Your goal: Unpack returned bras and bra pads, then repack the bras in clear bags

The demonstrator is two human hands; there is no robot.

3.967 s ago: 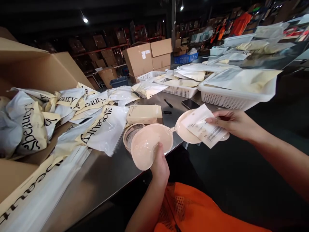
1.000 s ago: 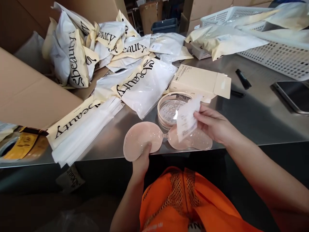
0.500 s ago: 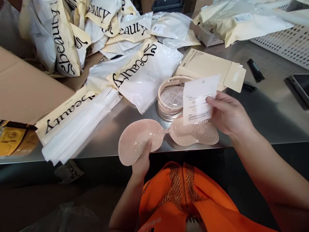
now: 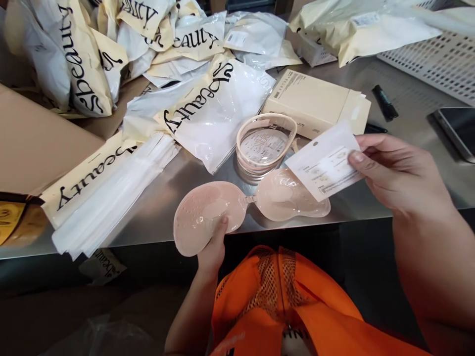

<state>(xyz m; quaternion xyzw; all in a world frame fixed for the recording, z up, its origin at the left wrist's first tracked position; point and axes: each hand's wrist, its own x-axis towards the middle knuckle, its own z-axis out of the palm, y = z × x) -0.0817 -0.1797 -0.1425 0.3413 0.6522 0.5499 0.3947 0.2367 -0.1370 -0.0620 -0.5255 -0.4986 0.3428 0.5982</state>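
A beige adhesive bra (image 4: 200,212) lies with its shiny inner side up at the table's front edge, its two cups joined by a small clasp. My left hand (image 4: 214,247) is closed on the left cup, thumb on top and the other fingers hidden beneath. Between the thumb and fingers of my right hand (image 4: 397,173) is a white printed card (image 4: 324,160), tilted above the right cup and covering part of it. Just behind the bra stands a round clear case (image 4: 265,148) with beige rims and a printed disc inside.
A cream box (image 4: 315,101) lies behind the case. Printed plastic bags (image 4: 218,109) cover the left and back, beside a cardboard box (image 4: 48,143). To the right are a black marker (image 4: 385,103), a phone (image 4: 458,131) and a white perforated basket (image 4: 434,64).
My right hand has moved right and turned the card to a slant, uncovering more of the right cup. My left hand still grips the left cup. The whole view has shifted slightly.
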